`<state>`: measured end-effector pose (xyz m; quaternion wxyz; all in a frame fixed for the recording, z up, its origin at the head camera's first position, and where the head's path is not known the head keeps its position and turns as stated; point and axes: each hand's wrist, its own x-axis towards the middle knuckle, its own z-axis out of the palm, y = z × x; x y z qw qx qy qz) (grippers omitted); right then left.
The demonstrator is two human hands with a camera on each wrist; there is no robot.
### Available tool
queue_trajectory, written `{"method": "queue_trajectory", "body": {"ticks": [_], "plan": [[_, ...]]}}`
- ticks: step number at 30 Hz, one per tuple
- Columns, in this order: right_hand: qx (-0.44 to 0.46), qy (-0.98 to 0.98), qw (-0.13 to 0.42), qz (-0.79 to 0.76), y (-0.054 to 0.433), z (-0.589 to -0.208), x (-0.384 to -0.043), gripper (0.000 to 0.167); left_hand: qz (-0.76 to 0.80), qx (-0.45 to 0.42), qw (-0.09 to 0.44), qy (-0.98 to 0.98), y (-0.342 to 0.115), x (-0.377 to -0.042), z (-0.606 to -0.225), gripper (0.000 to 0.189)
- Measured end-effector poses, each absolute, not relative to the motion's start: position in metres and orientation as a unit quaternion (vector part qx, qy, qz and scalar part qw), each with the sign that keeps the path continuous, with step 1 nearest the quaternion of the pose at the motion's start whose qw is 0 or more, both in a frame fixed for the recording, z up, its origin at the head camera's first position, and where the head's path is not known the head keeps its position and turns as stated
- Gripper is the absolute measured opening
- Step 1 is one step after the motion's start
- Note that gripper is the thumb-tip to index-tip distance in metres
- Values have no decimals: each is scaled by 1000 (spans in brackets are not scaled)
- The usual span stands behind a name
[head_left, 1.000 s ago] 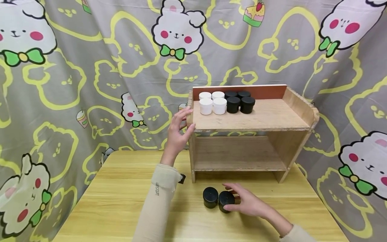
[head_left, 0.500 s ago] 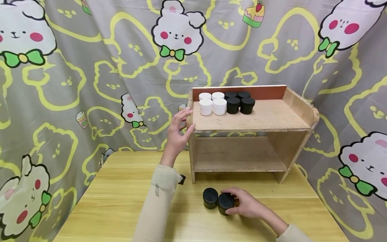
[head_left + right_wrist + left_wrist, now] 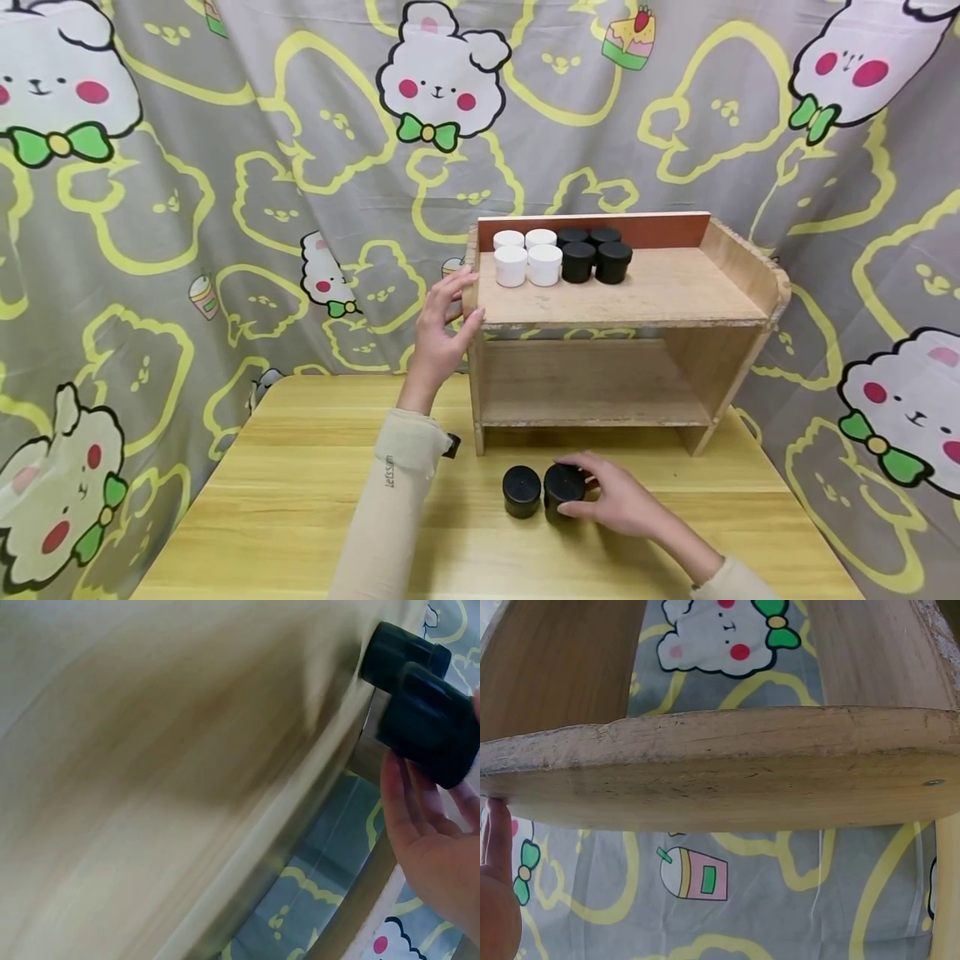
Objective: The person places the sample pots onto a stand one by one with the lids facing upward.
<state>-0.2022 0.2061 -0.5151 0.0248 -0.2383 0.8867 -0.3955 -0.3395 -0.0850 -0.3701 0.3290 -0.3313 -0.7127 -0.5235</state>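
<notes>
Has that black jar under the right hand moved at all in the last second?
Yes, slightly. The right black jar shifted a little toward the shelf, away from the table's near edge; the left black jar stayed put.

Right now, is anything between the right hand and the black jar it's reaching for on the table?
Nothing visible. The right hand already has its fingers on the right black jar on the table. The second black jar stands on its far side, away from the hand. The left hand rests on the shelf edge.

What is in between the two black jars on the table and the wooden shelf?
Nothing: in the head view only bare yellow table lies between the black jars and the shelf. The right hand holds the right-hand jar.
</notes>
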Motion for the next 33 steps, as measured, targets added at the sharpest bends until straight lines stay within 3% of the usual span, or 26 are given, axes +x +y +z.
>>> {"method": "queue_trajectory", "body": {"ticks": [10, 20, 33], "plan": [[-224, 883, -31, -411, 204, -506, -201, 53, -527, -338, 330, -706, -84, -340, -371, 47], [-230, 870, -121, -420, 207, -499, -201, 48, -519, -335, 331, -714, -84, -339, -369, 46], [-225, 874, -168, -396, 212, -478, -200, 47, -518, -330, 328, -718, -84, -339, -370, 46]]}}
